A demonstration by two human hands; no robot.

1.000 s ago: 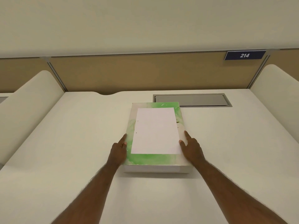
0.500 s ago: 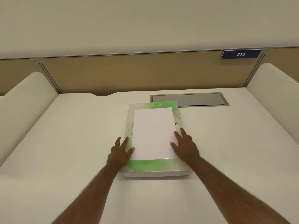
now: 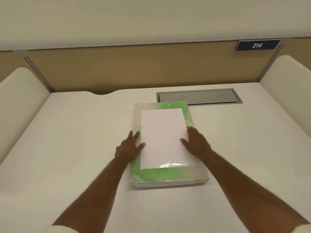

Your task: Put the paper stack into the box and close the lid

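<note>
A flat box (image 3: pixel 161 175) with a green and white lid lies shut in the middle of the white desk. A white paper stack (image 3: pixel 163 137) rests on top of the lid, with a glossy patch at its near edge. My left hand (image 3: pixel 129 147) holds the stack's left edge, thumb on top and fingers along the side. My right hand (image 3: pixel 196 143) holds the right edge the same way. I cannot see whether my fingers reach under the stack.
A grey metal cable hatch (image 3: pixel 198 97) is set into the desk just behind the box. White rounded dividers stand at the left (image 3: pixel 20 98) and right (image 3: pixel 289 78). A tan back panel carries a blue plate reading 214 (image 3: pixel 257 45).
Both hands moved from the box's sides inward onto the paper stack's side edges, thumbs now on top. The stack sits slightly nearer the box's far end.
</note>
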